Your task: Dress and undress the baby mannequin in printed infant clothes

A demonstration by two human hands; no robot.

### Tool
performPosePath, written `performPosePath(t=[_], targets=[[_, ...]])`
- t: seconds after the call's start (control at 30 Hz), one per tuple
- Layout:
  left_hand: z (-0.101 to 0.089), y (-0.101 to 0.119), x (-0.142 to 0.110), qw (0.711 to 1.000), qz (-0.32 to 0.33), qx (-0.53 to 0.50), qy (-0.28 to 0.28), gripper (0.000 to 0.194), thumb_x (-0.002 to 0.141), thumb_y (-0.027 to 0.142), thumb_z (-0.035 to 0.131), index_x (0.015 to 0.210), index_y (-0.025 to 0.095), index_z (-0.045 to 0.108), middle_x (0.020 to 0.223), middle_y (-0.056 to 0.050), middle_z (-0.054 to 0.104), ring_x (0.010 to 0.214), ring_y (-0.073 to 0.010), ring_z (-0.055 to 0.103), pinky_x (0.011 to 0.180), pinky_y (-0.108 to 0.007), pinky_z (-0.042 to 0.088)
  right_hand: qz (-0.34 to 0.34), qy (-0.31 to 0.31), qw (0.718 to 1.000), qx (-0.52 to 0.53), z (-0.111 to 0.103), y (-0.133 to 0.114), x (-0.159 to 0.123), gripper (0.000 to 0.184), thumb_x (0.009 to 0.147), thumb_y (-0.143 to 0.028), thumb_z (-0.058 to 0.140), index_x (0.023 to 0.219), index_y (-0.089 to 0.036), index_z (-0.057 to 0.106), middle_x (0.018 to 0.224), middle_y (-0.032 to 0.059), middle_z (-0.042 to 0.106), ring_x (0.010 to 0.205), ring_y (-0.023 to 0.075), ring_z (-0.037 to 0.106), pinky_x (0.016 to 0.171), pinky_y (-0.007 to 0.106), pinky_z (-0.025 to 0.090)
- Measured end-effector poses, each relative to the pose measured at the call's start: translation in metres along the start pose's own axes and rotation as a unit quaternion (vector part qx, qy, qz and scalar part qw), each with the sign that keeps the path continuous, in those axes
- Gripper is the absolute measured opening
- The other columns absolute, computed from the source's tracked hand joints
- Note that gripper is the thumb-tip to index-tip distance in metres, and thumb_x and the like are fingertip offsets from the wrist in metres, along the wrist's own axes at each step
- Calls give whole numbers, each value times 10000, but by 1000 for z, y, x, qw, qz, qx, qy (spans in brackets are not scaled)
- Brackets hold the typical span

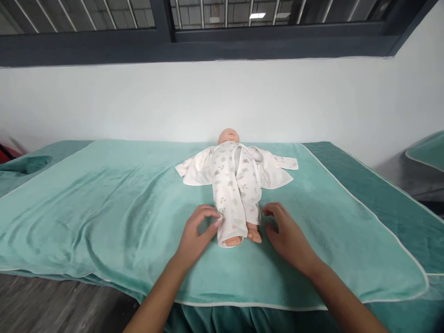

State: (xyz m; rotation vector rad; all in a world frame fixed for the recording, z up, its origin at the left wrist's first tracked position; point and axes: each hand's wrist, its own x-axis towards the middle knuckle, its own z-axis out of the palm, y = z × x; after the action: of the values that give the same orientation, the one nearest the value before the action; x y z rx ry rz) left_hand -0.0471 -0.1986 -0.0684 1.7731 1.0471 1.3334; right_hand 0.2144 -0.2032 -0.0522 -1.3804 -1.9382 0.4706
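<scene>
A baby doll point(228, 135) lies on its back, head toward the wall and feet toward me. Its white printed trousers point(229, 199) reach up over the chest, and the bare feet show at the cuffs. A white shirt point(199, 167) is spread around the upper body with both sleeves stretched sideways. My left hand point(197, 233) is at the lower edge of the trouser leg on the left, thumb and index finger pinched together at the fabric. Beside the other leg, my right hand point(289, 240) has curved fingers held apart, with nothing between them.
A light green plush blanket point(166, 268) with pale piping covers the bed, wrinkled at the left. Darker green bedding point(388, 208) shows at the right. Behind stand a white wall point(138, 101) and a dark window frame point(243, 46). Grey floor point(52, 305) shows at lower left.
</scene>
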Motion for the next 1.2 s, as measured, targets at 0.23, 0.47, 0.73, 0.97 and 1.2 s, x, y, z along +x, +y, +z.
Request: performPosePath(t=[0.23, 0.47, 0.73, 0.97, 1.2], targets=[[41, 31, 34, 942, 145, 267, -140, 171, 963, 138, 509, 1054, 209, 634, 1077, -35, 697, 1060, -215, 592, 918, -391, 422, -18, -23, 998, -56, 18, 11, 0, 97, 880, -159, 576, 958, -217, 579, 1003, 71, 656, 939, 253, 591, 811, 386, 456], [47, 36, 41, 927, 92, 329, -155, 120, 925, 249, 610, 1041, 230, 589, 1044, -13, 652, 1004, -209, 585, 870, -385, 416, -8, 25, 990, 141, 4, -7, 5, 92, 967, -221, 511, 922, -220, 592, 906, 14, 639, 859, 177, 601, 801, 317, 465], [59, 39, 42, 915, 73, 377, -122, 95, 904, 138, 515, 849, 211, 539, 902, -25, 621, 891, -213, 554, 825, -384, 429, -12, 28, 988, 149, -6, -15, 12, 99, 979, -245, 520, 927, -212, 598, 879, 7, 636, 833, 164, 606, 801, 309, 471], [55, 39, 22, 943, 142, 283, -102, 186, 876, 53, 462, 907, 203, 568, 890, -29, 607, 816, -181, 563, 740, -325, 464, -58, -49, 995, 62, -25, -6, -9, 118, 1015, -239, 487, 953, -222, 586, 894, 21, 630, 817, 168, 604, 741, 295, 459], [57, 62, -1, 940, 180, 263, -121, 186, 946, 85, 440, 975, 198, 585, 928, -50, 598, 798, -171, 565, 699, -310, 478, -67, -132, 989, 21, -53, -17, -22, 114, 1022, -256, 474, 966, -234, 571, 906, 18, 623, 741, 155, 575, 658, 277, 436]])
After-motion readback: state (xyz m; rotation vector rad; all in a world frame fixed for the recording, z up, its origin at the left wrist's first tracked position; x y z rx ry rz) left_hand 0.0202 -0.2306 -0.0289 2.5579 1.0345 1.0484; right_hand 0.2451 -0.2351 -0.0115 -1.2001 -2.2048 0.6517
